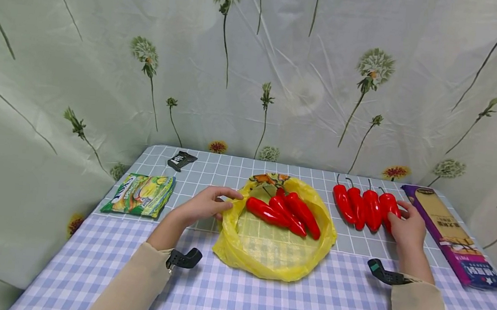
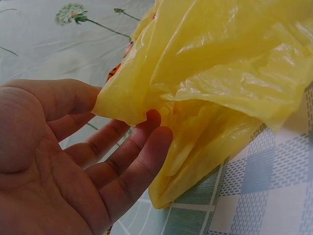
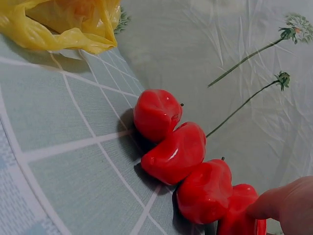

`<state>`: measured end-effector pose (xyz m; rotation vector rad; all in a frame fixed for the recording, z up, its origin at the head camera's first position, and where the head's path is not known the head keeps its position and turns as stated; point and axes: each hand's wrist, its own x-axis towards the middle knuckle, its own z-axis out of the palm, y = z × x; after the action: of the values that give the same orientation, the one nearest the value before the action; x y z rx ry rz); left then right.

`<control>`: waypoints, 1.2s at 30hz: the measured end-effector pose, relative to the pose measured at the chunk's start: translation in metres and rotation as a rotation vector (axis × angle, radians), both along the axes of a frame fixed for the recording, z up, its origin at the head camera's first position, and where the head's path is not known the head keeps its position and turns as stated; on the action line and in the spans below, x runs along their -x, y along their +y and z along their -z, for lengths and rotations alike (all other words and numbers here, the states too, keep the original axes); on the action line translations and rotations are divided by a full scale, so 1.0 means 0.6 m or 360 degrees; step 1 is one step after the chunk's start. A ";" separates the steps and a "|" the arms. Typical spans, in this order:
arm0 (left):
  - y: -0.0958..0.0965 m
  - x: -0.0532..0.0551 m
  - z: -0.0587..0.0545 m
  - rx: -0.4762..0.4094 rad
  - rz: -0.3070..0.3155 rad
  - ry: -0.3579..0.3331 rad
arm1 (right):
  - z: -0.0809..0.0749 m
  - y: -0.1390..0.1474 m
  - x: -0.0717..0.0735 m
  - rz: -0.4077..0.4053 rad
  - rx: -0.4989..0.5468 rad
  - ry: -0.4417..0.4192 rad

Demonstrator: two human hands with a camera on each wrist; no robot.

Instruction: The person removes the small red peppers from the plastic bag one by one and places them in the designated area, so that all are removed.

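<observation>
My left hand (image 1: 207,206) is at the left rim of a yellow plastic bag (image 1: 238,256), pinching its edge between thumb and finger. In the left wrist view the other fingers (image 2: 124,188) are spread loosely beside the bag. Inside the open bag lie three shiny red peppers (image 1: 285,212). Several more red peppers (image 1: 347,204) stand in a row to the right of the bag, stems toward the back. My right hand (image 1: 407,232) grips the rightmost pepper (image 1: 388,206) of that row, its thumb on the near side. In the right wrist view only part of this pepper (image 3: 237,215) shows.
A green and yellow food packet (image 1: 140,194) lies at the left. Behind it is a small black wrapped packet (image 1: 181,160). A long purple and tan package (image 1: 454,234) runs along the right edge. A patterned curtain (image 1: 300,80) hangs behind the table.
</observation>
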<state>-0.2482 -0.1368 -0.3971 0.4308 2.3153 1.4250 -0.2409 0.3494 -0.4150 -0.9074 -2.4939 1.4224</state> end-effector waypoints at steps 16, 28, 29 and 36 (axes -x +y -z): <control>-0.001 0.001 0.002 -0.0003 -0.0013 -0.0023 | -0.001 -0.001 -0.003 -0.0106 -0.0065 -0.0064; 0.000 0.000 -0.001 -0.0013 -0.0009 -0.0019 | -0.030 -0.023 -0.003 -0.0079 -0.0032 0.0031; 0.000 -0.001 -0.001 -0.0013 -0.0008 -0.0017 | -0.033 -0.026 -0.004 -0.0085 -0.0042 0.0050; 0.000 -0.002 -0.002 -0.0010 -0.0012 -0.0020 | -0.054 -0.046 -0.008 -0.0137 -0.0056 0.0123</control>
<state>-0.2469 -0.1366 -0.3957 0.4141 2.3058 1.4351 -0.2363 0.3216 -0.3825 -0.7331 -2.5205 1.4051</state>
